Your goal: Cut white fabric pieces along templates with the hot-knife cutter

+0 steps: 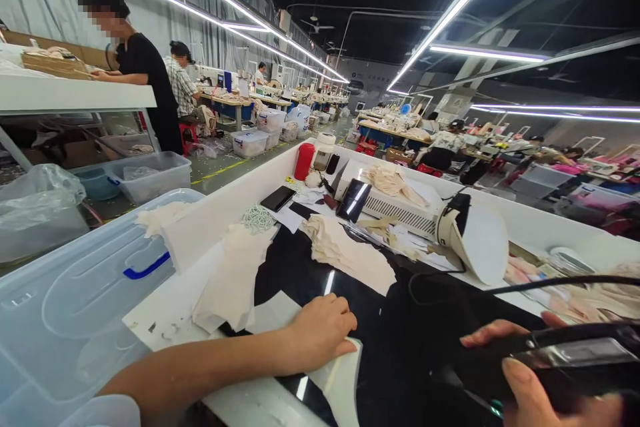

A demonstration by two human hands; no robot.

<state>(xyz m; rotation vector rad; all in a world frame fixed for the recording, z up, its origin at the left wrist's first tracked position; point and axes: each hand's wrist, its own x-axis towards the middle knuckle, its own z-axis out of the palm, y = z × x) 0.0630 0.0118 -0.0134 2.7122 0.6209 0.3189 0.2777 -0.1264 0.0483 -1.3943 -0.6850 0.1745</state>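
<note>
My left hand (325,333) lies palm down at the near edge of the black work surface, its fingers bent together over pale sheet pieces (336,377). What is under the fingers is hidden. At the lower right, my right hand (520,363) is around a black device (580,355) with a shiny panel, the fingers beyond it and the thumb on the near side. A blurred, thin pointed item (473,397) shows left of the thumb. Beyond my left hand lie a stack of cream fabric pieces (350,253) and another cream stack (233,273).
Black cables cross at right near a white lamp shade (480,240). A phone (278,199), a red container (304,161) and a white ridged unit (395,203) stand towards the back. A lidded plastic bin (80,307) is at left. A person in black (150,80) stands beyond it.
</note>
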